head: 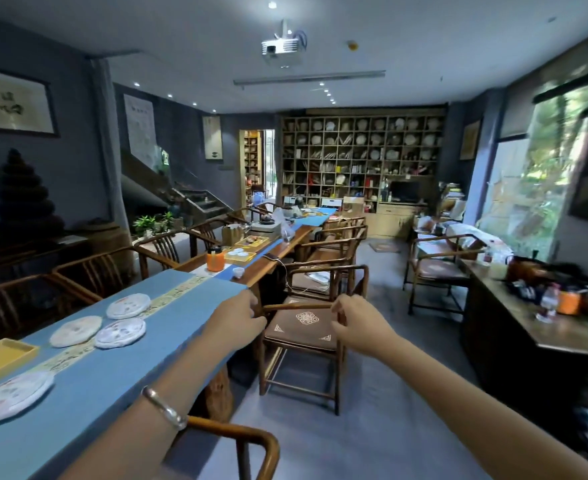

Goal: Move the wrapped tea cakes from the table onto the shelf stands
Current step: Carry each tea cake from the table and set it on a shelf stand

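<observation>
**Desk editor:** What are the hands doing?

**Photographer:** Both reach ahead to the dark wooden armchair with a brown embroidered cushion (303, 327). The left hand (240, 317) curls its grip round the near end of the chair's top rail; the right hand (351, 320) grips the far end of the same rail. Neither holds a tea cake.

**Desk editor:** And the cakes?

**Photographer:** Four round, white-paper-wrapped tea cakes (112, 327) lie flat on the long desk under its blue cloth runner (119, 375), well apart from both hands. The tall wooden grid shelf (361, 157) stands at the room's far end.

**Desk editor:** Risks?

**Photographer:** My judgement: the chair sits tight against the desk corner, so a hard shove could jolt the desk or snag the runner, shifting the cakes. A long carry past crowded chairs invites a trip.
</observation>
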A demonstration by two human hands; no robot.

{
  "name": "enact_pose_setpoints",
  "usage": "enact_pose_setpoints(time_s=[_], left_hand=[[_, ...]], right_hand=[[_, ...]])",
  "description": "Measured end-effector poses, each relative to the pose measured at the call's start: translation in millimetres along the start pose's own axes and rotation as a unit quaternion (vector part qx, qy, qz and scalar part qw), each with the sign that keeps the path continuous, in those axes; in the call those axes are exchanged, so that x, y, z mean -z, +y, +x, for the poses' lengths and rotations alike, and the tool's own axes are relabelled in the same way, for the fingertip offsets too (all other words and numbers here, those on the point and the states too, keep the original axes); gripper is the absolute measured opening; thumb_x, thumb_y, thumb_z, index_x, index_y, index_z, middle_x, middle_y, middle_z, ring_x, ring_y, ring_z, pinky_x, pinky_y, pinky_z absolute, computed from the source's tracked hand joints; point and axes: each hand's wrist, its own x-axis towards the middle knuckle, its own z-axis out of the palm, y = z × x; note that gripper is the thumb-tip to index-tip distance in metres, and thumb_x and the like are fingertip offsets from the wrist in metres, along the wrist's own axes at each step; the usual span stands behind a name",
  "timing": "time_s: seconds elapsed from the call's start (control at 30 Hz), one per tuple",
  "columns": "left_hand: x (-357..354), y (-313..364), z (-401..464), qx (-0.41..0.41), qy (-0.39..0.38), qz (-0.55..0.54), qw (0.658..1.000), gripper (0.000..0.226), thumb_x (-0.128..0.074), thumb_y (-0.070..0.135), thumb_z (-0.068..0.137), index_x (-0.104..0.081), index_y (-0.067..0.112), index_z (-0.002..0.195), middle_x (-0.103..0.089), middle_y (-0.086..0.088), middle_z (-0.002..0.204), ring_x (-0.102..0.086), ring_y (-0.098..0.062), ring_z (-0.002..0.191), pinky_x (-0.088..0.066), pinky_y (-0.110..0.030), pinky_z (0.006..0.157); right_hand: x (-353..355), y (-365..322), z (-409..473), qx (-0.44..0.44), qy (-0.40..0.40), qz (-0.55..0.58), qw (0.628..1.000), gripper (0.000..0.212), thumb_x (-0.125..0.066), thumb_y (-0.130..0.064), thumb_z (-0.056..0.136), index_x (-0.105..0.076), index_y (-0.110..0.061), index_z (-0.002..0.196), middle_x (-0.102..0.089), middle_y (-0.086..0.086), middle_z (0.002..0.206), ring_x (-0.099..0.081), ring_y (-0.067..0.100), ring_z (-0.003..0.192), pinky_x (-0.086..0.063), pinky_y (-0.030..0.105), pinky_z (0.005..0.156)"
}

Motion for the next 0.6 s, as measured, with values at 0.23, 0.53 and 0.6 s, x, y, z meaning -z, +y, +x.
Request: enact_pose_setpoints(time_s=[0.23, 0.53, 0.6], left_hand=[[-61.1, 37.9, 101.4, -0.013, -0.028, -0.008, 1.000, 0.039, -0.060, 0.027, 0.092, -0.050, 0.020, 0.129, -0.064, 0.002, 0.106, -0.059, -0.013, 0.091, -0.052, -0.030, 0.077], [-115.6, 32.3, 300.3, 0.014, -0.017, -0.018, 1.000, 0.043, -0.061, 0.031, 0.091, -0.049, 0.021, 0.131, -0.061, -0.002, 0.119, -0.058, -0.017, 0.101, -0.051, -0.032, 0.084], [-113.5, 21.8, 342.3, 0.035, -0.009, -0.015, 0.999, 0.042, -0.059, 0.030, 0.091, -0.048, 0.021, 0.130, -0.061, -0.002, 0.119, -0.058, -0.018, 0.101, -0.052, -0.032, 0.082]], right_hand=[[5.0, 82.4, 77.1, -0.024, 0.022, 0.023, 0.999, 0.031, -0.056, -0.024, 0.088, -0.059, -0.013, 0.118, -0.058, 0.008, 0.120, -0.058, 0.022, 0.108, -0.048, 0.033, 0.093], [-35.7, 148.9, 267.7, 0.009, -0.002, 0.005, 1.000, 0.032, -0.057, -0.023, 0.089, -0.058, -0.009, 0.118, -0.060, 0.009, 0.115, -0.060, 0.023, 0.104, -0.051, 0.034, 0.087], [-43.4, 149.9, 319.9, 0.031, -0.011, 0.003, 0.999, 0.029, -0.057, -0.023, 0.089, -0.059, -0.009, 0.114, -0.062, 0.009, 0.111, -0.061, 0.023, 0.100, -0.052, 0.036, 0.084]])
